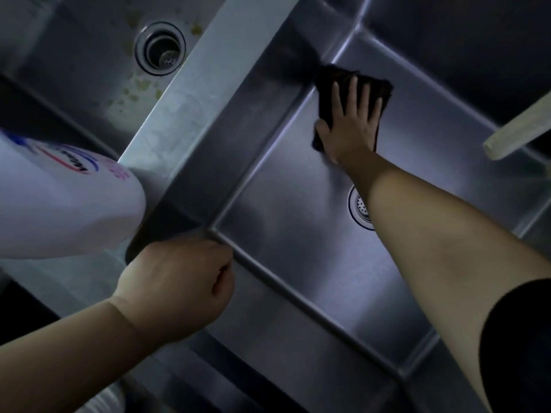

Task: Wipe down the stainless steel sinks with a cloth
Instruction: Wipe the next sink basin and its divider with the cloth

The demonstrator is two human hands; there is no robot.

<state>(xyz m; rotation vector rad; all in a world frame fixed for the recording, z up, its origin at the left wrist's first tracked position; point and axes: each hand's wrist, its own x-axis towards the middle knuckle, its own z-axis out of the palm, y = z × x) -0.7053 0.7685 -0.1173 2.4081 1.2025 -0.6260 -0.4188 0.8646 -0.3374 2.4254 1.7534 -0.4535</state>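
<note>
1. The right hand [351,120] lies flat with spread, straight fingers on a dark cloth [357,81], pressing it on the floor of the right sink [298,234], near the far left corner
2. The left hand [179,281] is curled on the near corner of the sink rim; its fingertips are hidden
3. A white bottle [59,198] stands beside the left hand
4. The left sink [89,70] has yellowish stains near its drain [160,48]

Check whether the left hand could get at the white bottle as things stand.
Probably yes: the left hand, curled on the sink edge, sits right beside the white bottle, with nothing visible between them.
</note>
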